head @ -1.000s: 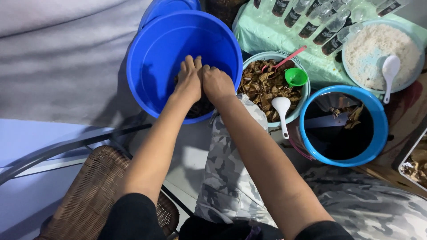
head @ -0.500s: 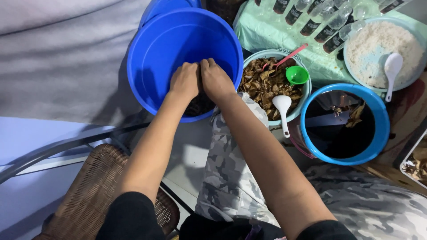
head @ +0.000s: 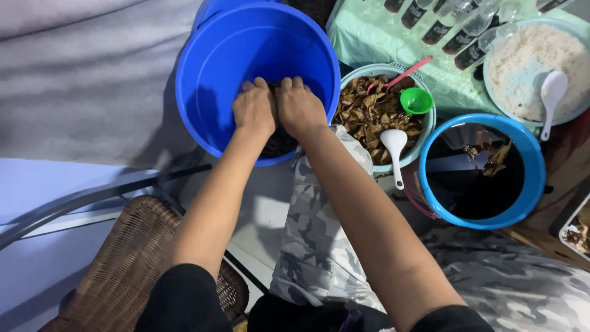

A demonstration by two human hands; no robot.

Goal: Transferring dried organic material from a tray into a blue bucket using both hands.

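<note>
Head cam: both hands down in the big blue bucket [head: 209, 80], left hand [head: 254, 110] & right hand [head: 300, 109] side by side, knuckles up, fingers curled over a dark clump [head: 278, 142] at the bottom near the front wall, prob. pressing or gathering it. Grip itself hidden, can't tell. Clump looks dark, wet, lumpy. Bowl of brown dried pieces [head: 362, 110] sits just beside the bucket, within reach
</note>
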